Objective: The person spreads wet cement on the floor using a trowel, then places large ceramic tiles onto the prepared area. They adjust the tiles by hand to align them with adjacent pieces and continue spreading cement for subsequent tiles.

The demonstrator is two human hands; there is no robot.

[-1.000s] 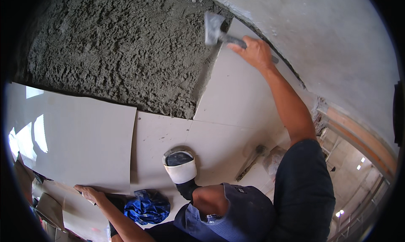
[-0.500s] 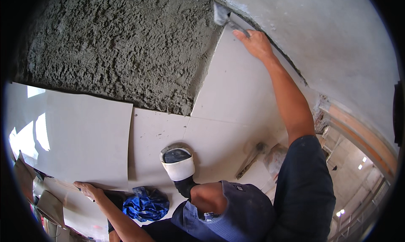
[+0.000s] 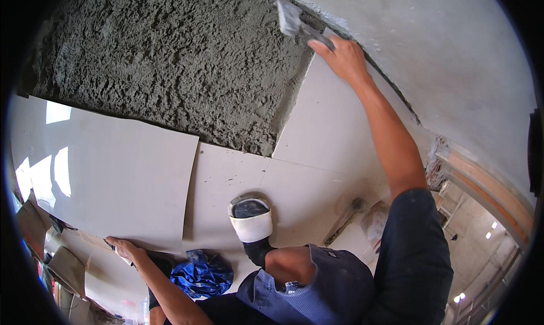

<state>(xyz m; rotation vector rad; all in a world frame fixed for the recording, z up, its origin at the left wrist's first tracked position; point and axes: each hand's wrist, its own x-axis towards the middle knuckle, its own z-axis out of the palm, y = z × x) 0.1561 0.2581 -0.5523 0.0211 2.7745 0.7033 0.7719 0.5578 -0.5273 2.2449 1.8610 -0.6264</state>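
At the top, beside the wall, my right hand (image 3: 344, 59) is closed round the dark handle of a trowel (image 3: 289, 17). Its grey, mortar-smeared blade is over the far right corner of the wet mortar bed (image 3: 170, 59), just past a laid white tile (image 3: 326, 110). At lower left, my left hand (image 3: 127, 250) grips the near edge of a large glossy white tile (image 3: 130, 183). This loose tile overlaps the laid tiles, its far edge along the mortar. The fingers beneath it are partly hidden.
My shoe (image 3: 250, 217) rests on the laid tiles. A crumpled blue plastic bag (image 3: 203, 275) lies near my left forearm. Right of my foot are a dirty long-handled tool (image 3: 343, 223) and a clear plastic bag (image 3: 375, 222). The grey wall (image 3: 442, 53) borders the right side.
My right hand has moved the trowel slightly left, its blade now farther over the mortar corner. My left hand stays on the loose tile's edge. The whole view has shifted a little.
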